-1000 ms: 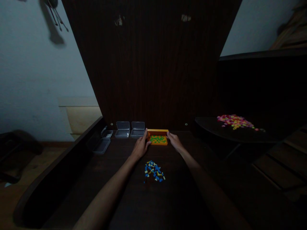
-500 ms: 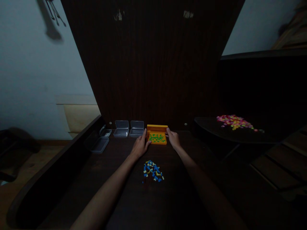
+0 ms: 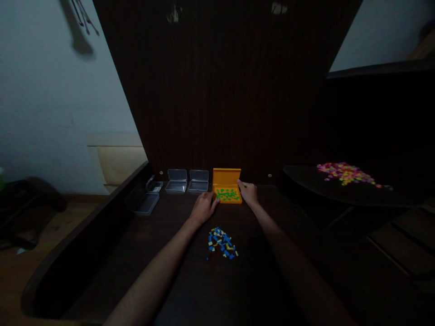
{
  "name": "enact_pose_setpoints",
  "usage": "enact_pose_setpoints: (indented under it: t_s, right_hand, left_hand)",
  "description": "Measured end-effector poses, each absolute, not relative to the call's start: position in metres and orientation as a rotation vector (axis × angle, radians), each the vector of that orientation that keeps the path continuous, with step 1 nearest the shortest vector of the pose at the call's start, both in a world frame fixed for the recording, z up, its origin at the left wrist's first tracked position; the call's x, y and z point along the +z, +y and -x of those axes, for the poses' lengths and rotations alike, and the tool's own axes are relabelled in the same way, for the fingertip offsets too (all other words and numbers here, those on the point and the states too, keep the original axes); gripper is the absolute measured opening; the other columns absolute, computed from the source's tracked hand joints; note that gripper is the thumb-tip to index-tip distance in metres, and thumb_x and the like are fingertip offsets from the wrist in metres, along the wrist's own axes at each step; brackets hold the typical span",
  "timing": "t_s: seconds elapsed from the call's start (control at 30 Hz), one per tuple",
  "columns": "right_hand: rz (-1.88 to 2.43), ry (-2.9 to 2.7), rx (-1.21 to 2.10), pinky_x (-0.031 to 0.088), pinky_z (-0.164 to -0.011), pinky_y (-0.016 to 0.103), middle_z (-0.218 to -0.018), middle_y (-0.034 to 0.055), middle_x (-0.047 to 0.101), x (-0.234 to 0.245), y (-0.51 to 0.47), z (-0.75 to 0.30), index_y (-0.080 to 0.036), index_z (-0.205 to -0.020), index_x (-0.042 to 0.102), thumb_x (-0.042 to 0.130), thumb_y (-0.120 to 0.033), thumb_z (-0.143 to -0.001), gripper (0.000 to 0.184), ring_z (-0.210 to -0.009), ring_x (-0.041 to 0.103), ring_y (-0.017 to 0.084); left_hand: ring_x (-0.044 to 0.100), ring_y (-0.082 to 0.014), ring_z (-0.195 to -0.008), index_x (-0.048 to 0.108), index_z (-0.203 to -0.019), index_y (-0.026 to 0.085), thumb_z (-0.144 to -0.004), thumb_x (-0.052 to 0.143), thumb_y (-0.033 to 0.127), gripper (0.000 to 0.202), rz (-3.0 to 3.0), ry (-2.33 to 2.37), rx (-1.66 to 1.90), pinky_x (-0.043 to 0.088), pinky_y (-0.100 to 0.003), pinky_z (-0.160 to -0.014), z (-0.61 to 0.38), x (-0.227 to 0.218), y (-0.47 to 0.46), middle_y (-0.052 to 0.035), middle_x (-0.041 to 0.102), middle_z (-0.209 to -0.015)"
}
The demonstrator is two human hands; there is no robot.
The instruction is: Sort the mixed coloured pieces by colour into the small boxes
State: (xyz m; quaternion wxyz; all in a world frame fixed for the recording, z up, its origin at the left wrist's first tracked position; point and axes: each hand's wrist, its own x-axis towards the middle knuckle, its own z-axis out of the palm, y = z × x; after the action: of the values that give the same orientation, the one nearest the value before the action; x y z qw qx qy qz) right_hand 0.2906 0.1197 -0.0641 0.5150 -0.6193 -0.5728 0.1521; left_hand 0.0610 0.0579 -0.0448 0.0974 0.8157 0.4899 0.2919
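A small orange box with its lid raised stands at the back of the dark table, with several green pieces inside. My left hand rests at the box's front left corner, fingers curled against it. My right hand touches the box's right side, fingers at the lid's edge. A heap of blue, yellow and white pieces lies on the table between my forearms.
Two clear plastic boxes stand open left of the orange box, and further clear boxes lie at the table's left edge. A pile of pink and yellow pieces lies on a dark round surface at the right. A dark wooden panel rises behind.
The orange box's lid has swung up to stand open. The box and both hands have shifted slightly back and to the right.
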Motion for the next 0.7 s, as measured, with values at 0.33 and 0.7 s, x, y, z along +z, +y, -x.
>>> enact_pose_setpoints:
  t_s: [0.33,0.7]
  right_hand:
    - [1.48,-1.292,0.41,0.055,-0.086,0.04,-0.098,0.0063,0.076,-0.067,0.126,-0.29,-0.021,-0.091,0.08,0.059,-0.038,-0.08,0.03,-0.102,0.069,0.034]
    - [1.51,-1.174,0.464,0.055,-0.089,0.035,-0.095,0.0088,0.077,-0.075,0.116,-0.293,-0.019,-0.104,0.074,0.056,-0.032,-0.079,0.033,-0.092,0.073,0.024]
  left_hand:
    - [0.059,-0.0272,-0.11,0.06,-0.115,0.017,-0.096,0.047,0.035,0.029,-2.426,1.445,0.861,0.047,-0.043,-0.099,-0.062,-0.046,0.059,-0.0136,0.067,-0.111]
    - [0.053,-0.0294,-0.115,0.052,-0.129,0.015,-0.092,0.044,0.021,0.038,-2.442,1.624,1.007,0.041,-0.048,-0.105,-0.043,-0.041,0.063,-0.0138,0.063,-0.124]
